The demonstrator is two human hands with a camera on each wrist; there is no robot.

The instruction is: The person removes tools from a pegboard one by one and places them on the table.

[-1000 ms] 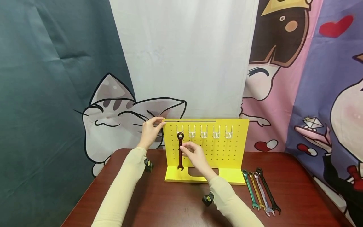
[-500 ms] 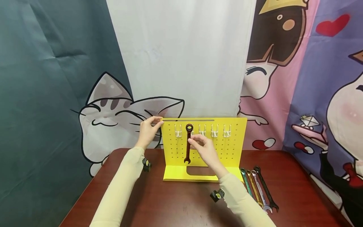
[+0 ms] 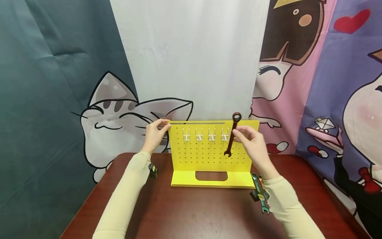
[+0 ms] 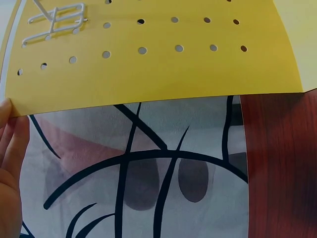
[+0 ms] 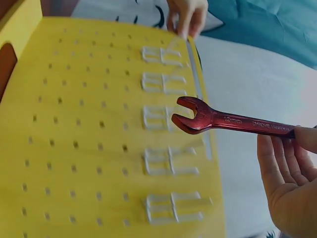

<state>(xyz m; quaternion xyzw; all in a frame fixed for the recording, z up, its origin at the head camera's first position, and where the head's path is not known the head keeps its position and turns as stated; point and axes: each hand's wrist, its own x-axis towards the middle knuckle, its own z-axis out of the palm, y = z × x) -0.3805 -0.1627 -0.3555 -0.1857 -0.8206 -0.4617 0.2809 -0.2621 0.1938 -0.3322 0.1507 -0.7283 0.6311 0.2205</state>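
Observation:
My right hand (image 3: pixel 252 141) pinches a dark red combination wrench (image 3: pixel 231 139) by its shank, ring end up and open end down, in front of the right part of a yellow pegboard (image 3: pixel 209 157). In the right wrist view the wrench (image 5: pixel 237 122) stands apart from the board's hooks. White wire hooks (image 3: pixel 212 134) line the board's upper part; the rightmost is mostly hidden behind the hand and wrench. My left hand (image 3: pixel 155 134) pinches the board's upper left corner. In the left wrist view, fingers of that hand (image 4: pixel 12 158) show at the board's edge.
A green wrench (image 3: pixel 263 202) lies on the brown table (image 3: pixel 197 212) right of the board, with a gold wrench (image 3: pixel 261 180) beside it, both partly behind the right wrist. A printed curtain (image 3: pixel 194 59) hangs behind the table.
My right hand has carried the red wrench rightward and up, from before the leftmost hook to the right side of the board. My left hand stays at the corner.

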